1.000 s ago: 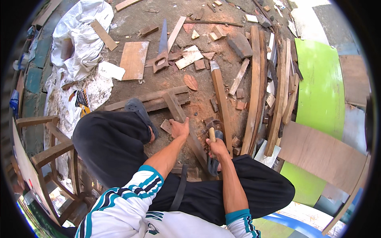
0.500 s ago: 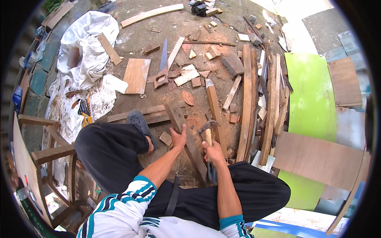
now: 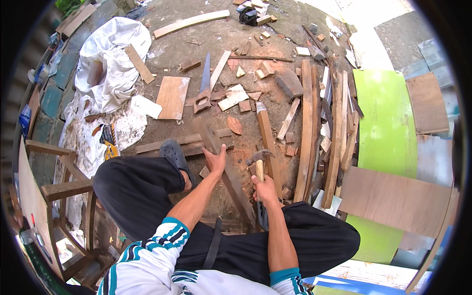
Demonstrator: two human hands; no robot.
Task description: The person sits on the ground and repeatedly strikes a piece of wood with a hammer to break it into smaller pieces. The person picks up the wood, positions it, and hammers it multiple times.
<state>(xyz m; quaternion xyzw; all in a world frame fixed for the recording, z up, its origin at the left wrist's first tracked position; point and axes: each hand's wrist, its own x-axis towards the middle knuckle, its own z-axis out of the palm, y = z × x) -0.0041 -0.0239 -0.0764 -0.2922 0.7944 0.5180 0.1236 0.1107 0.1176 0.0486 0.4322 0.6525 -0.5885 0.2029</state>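
Observation:
My left hand grips a brown wooden plank partway along its length, thumb on the upper side. The plank slants from between my legs toward the far left. To its right, my right hand is closed round the light wooden handle of a claw hammer, whose rusty head points up and away from me. The hammer is apart from the plank. Beyond it lies a squared timber with a pale, tapered far end. Other boards lie crosswise past my left foot.
A handsaw lies among wood offcuts ahead. Long timbers are stacked at the right, beside green sheet panels and a brown board. At the left are a wooden frame and a white sack.
The plank's far end has swung a little to the left, and my left hand has moved slightly left with it. My right hand and the hammer have hardly moved.

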